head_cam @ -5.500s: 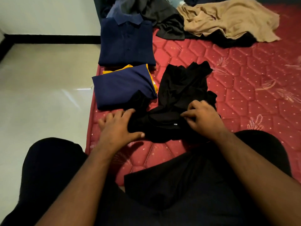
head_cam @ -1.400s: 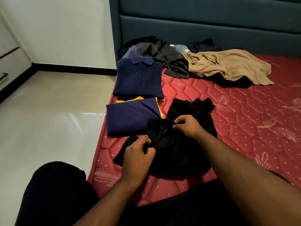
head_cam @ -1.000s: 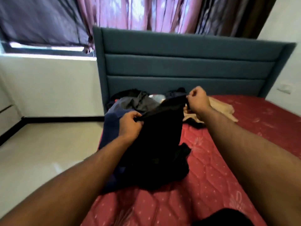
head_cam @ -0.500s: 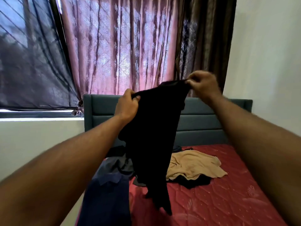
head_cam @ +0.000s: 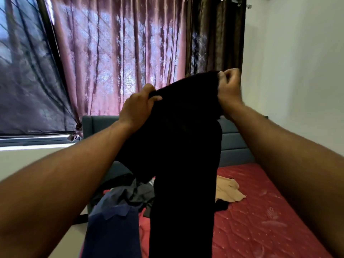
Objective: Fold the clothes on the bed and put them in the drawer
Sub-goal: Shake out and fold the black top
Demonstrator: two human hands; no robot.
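Note:
A black garment point(head_cam: 182, 155) hangs in the air in front of me, long and straight down past the bottom of the view. My left hand point(head_cam: 138, 107) grips its top edge on the left. My right hand point(head_cam: 229, 88) pinches the top edge on the right, slightly higher. Below lies the red mattress point(head_cam: 260, 220). A folded navy polo shirt point(head_cam: 111, 231) lies at the bed's left edge, with a heap of dark grey clothes point(head_cam: 134, 194) behind it. A tan garment point(head_cam: 226, 191) lies partly hidden behind the black one. No drawer is in sight.
A teal padded headboard point(head_cam: 234, 144) stands at the far end of the bed. Pink and dark curtains point(head_cam: 121, 56) cover the window behind it. A white wall point(head_cam: 301, 71) runs along the right. Pale floor lies left of the bed.
Both hands have lifted the black garment off the mattress to head height, so it now hangs full length. My view has tilted up from the bed to the curtains.

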